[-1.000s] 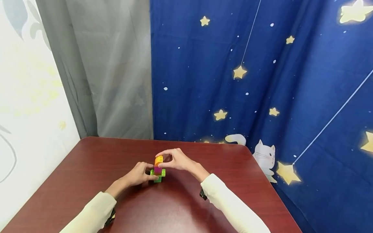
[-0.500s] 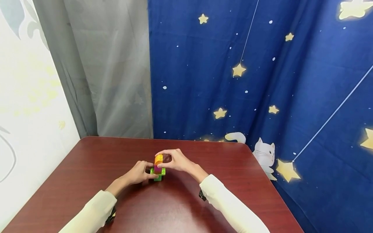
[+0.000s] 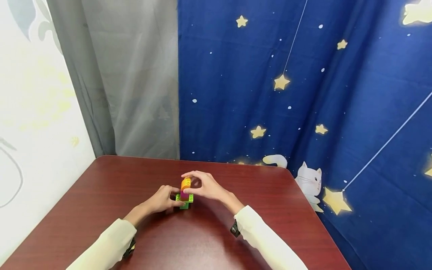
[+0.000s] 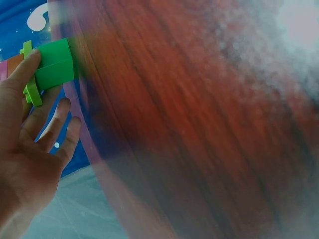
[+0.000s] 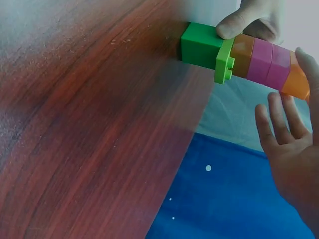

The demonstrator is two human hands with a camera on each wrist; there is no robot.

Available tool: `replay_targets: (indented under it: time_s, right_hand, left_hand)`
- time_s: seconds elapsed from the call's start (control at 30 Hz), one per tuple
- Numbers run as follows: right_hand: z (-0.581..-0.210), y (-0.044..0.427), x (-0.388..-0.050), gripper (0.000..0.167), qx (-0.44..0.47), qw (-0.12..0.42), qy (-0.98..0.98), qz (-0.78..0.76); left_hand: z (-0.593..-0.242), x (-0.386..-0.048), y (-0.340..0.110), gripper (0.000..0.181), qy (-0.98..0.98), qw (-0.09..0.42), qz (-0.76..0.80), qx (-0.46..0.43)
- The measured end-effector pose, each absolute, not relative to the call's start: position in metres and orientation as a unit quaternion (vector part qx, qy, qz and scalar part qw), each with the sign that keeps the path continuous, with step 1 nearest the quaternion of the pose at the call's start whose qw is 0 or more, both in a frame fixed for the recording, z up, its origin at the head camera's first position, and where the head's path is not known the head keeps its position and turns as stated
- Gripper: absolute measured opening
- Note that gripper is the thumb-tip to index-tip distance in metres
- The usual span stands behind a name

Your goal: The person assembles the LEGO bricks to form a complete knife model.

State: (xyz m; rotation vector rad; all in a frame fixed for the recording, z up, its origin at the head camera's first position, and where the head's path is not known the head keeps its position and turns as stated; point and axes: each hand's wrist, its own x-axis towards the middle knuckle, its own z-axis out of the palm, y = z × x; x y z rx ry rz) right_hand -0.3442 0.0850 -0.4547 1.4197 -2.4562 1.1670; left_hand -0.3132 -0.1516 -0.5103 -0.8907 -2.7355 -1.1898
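A tower of toy building blocks stands upright on the table. Its green block (image 5: 202, 46) is lowest, topped by a wider lime-green plate (image 5: 223, 64). Above come an orange-brown block (image 5: 242, 54), two pink-purple blocks (image 5: 269, 62) and a rounded orange block (image 5: 297, 79) on top. My left hand (image 3: 161, 200) pinches the tower low down, thumb at the lime plate in the left wrist view. My right hand (image 3: 207, 186) pinches the top orange block between thumb and fingers. Its other fingers are spread in the right wrist view.
The reddish-brown wooden table (image 3: 202, 240) spreads around both hands. Behind it hang a grey curtain (image 3: 145, 93) and a blue star-patterned curtain (image 3: 229, 93). A white wall (image 3: 40, 112) rises on the left. Each wrist wears a small black device (image 3: 235, 228).
The head view has shifted slightly. Both hands keep their grip on the block tower, and the stack looks the same.
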Motion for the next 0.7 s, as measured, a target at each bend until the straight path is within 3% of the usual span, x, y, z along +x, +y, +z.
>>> replay_targets:
  time_s: [0.27, 0.7]
  right_hand:
    - [-0.4506, 0.0830, -0.3439, 0.026, 0.461, 0.047, -0.799, 0.384]
    - [-0.4578, 0.0821, -0.3445, 0.027, 0.448, 0.054, -0.795, 0.406]
  left_hand:
    - [-0.5092, -0.3140, -0.1512, 0.028, -0.881, 0.019, -0.378, -0.283]
    - [-0.5083, -0.3113, -0.1502, 0.030, -0.883, 0.006, -0.381, -0.275]
